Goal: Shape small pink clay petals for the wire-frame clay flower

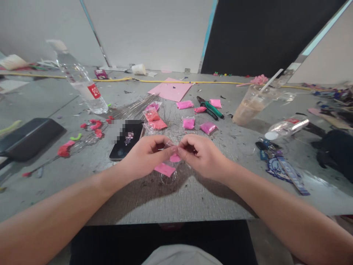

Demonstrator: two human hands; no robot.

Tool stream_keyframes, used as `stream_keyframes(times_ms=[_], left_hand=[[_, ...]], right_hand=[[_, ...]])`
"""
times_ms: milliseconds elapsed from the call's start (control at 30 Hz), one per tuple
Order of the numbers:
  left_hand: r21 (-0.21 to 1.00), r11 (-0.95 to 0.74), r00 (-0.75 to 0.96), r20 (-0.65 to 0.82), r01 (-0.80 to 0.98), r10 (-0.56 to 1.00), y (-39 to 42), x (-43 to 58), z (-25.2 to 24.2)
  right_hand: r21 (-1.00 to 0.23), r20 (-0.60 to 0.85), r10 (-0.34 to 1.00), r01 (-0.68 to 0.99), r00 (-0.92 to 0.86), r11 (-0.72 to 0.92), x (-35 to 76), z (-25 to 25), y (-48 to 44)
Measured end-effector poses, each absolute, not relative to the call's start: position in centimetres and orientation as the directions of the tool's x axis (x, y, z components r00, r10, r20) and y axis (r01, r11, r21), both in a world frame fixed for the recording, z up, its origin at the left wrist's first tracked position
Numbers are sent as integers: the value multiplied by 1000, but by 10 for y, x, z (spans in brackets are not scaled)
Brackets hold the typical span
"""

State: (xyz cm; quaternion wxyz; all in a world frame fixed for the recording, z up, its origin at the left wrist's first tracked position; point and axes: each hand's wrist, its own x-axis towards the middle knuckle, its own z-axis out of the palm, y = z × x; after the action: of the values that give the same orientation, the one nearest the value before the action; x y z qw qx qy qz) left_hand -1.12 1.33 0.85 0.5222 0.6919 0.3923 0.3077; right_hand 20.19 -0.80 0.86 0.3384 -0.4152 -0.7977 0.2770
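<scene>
Opening seemed the step in hand: above the worktop [154, 206], a clear pink-filled bag [174, 158] was pinched by the fingers [167, 152] of left hand [143, 156] and right hand [204, 154]; steady pulling seemed called for.

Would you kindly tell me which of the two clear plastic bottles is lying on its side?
The bottle on the right, near the drink cup; the left bottle stands upright.

Clear packet [174, 158] near the table's [176, 204] front edge, part-hidden by left hand [145, 154] and right hand [205, 156]; phone [126, 143], part-pixelated, screen text too small for us; black object [31, 138], cut off at left; clutter [335, 91], far edge's right end, blurred beyond our naming.
</scene>
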Motion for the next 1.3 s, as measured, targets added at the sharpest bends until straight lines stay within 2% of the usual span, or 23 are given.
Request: stream_keyframes(times_ms=[133,233,400,567,733,800,933,1033,1167,1300], left_hand=[[981,-138,455,62,136,888,15,-13,9],[985,-142,425,88,97,901,15,-14,10],[999,-52,410,45,5,911,15,-15,10],[996,-65,388,37,58,921,19,-18,8],[934,-270,384,166,235,908,17,-18,14],[911,-319,374,210,260,903,16,-17,14],[901,-283,300,185,328,936,19,-16,8],[878,-314,222,245,361,944,23,-17,7],[813,-385,190,334,437,923,27,-19,8],[780,-421,218,359,463,907,30,-21,6]], right_hand=[[-692,321,845,503,-429,518,204,8,-5],[-714,365,824,438,-434,547,204,8,-5],[-746,411,826,378,-386,549,205,11,-6],[-798,309,897,427,-316,425,211,11,1],[-709,373,839,462,-396,533,213,11,3],[-724,374,841,444,-390,528,212,10,5],[-813,226,929,469,-293,346,222,5,22],[-813,170,985,562,-24,154,247,5,45],[-769,130,972,638,194,-24,289,7,73],[-708,72,948,685,311,-171,312,4,86]])
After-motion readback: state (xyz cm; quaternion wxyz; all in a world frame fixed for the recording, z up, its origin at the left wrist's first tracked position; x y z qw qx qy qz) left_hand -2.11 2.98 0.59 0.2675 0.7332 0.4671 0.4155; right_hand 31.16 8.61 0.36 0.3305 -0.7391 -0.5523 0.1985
